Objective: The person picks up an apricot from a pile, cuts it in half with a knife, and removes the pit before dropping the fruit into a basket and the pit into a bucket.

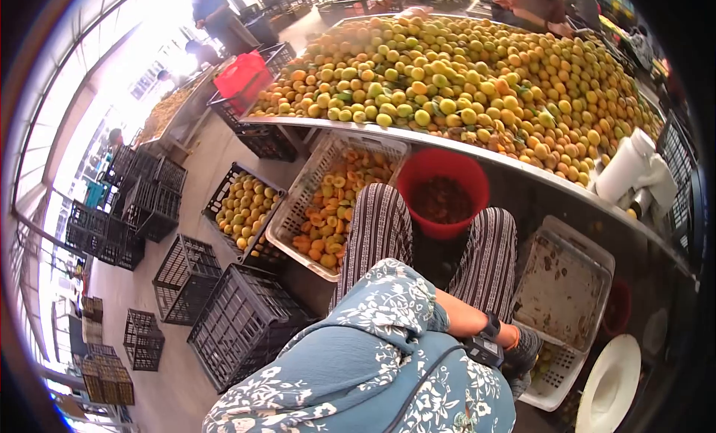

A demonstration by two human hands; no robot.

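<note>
Grey floor [171, 261] lay under the workplace. Nearest, a dark-gloved hand [526, 351] hung beside a white crate [550, 388]; its side and grip could not be told, nor could the other hand be made out. Over the crate's fruit sat a soiled tray [563, 284], its long axis running away from the body, its far end towards the table [477, 155]. Between the knees stood a red bucket [444, 194]; beyond, fruit [447, 82] covered the table.

The table [522, 162] had a smooth, shiny metal front edge; below it sat a glossy red plastic bucket [444, 194]. The black crates [246, 321] looked matt plastic, the trousers [488, 254] and floral top [335, 366] soft, matt cloth.
</note>
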